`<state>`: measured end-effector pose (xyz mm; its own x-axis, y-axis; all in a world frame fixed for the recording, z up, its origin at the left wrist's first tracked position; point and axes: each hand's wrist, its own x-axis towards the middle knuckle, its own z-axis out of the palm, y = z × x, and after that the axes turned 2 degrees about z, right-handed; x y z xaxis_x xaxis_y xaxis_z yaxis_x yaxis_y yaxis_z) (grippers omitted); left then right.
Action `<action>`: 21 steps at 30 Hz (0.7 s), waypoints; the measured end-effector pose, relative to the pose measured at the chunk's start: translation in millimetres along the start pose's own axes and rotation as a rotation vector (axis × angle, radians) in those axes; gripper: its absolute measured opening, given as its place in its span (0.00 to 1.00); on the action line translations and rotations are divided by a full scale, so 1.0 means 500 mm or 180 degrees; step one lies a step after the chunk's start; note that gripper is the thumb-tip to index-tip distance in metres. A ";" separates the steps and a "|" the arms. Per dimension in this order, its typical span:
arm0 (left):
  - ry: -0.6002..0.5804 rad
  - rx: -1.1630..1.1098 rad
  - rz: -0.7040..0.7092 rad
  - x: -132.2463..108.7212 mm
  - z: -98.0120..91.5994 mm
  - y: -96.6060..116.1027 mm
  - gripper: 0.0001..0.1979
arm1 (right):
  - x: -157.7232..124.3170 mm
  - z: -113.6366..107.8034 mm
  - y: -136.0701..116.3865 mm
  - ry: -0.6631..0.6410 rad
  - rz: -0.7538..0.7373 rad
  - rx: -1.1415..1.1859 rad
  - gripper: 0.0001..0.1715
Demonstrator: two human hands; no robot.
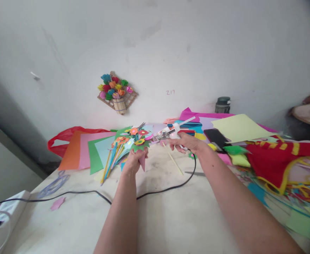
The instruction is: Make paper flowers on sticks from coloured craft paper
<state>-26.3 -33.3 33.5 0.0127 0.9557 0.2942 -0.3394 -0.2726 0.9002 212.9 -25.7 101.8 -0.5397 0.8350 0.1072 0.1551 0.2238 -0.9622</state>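
My left hand point(137, 159) is wrapped round the pink paper cone point(142, 161) of a small bouquet. Colourful paper flowers point(139, 137) with green leaves stand out above my fist. In my right hand point(185, 141) is a white hot glue gun point(175, 129), its nozzle pointing left at the bouquet's right side. A white glue stick point(188, 121) sticks out of the gun's back end. From under the right hand a black cord point(180, 184) loops down and runs left across the table. Whether the nozzle touches a flower, I cannot tell.
Coloured paper sheets point(91, 151) and wrapped sticks point(110, 165) lie at left. A thin wooden stick point(174, 160) and a grey blade point(196, 173) lie mid-table. Further right are a phone point(215, 138), red cloth point(268, 160) and a scrap-filled tray point(289, 208). A power strip point(11, 208) sits front left.
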 end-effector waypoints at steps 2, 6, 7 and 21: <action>0.0007 -0.0007 0.0003 0.000 0.001 0.000 0.15 | 0.001 0.000 -0.001 -0.0003 -0.0040 -0.0008 0.22; 0.0042 0.0022 -0.0014 -0.002 0.006 0.003 0.16 | 0.002 0.001 -0.001 -0.0001 -0.0036 -0.0020 0.22; 0.0063 0.0040 -0.0029 -0.002 0.007 0.004 0.16 | 0.002 0.001 0.000 -0.0006 -0.0033 -0.0029 0.21; 0.0074 0.0027 -0.0081 -0.003 0.008 0.003 0.15 | 0.009 0.000 0.015 0.0047 0.0029 -0.0038 0.20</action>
<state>-23.0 -35.5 35.9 -0.0008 0.9646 0.2638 -0.3312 -0.2491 0.9101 211.7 -20.1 95.1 -0.5260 0.8443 0.1022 0.1698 0.2220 -0.9602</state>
